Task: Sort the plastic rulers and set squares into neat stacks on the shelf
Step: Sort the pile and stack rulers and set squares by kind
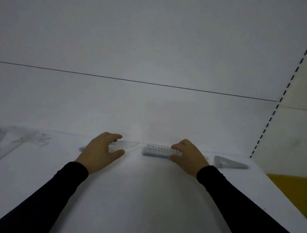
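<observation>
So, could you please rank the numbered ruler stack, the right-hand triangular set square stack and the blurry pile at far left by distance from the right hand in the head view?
1. Numbered clear plastic ruler stack: in the right hand's grip.
2. Grey triangular set square stack: just to its right.
3. Blurry clear plastic pile: far left, beyond the left hand.

A stack of clear rulers point(159, 152) lies flat on the white shelf point(142, 189), between a clear set square point(124, 145) and a stack of set squares point(228, 163).

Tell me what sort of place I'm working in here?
Probably a shop or stockroom shelving bay: a white shelf with a plain back panel, a slotted upright at the right, and stacks of clear rulers and set squares laid out on it.
</observation>
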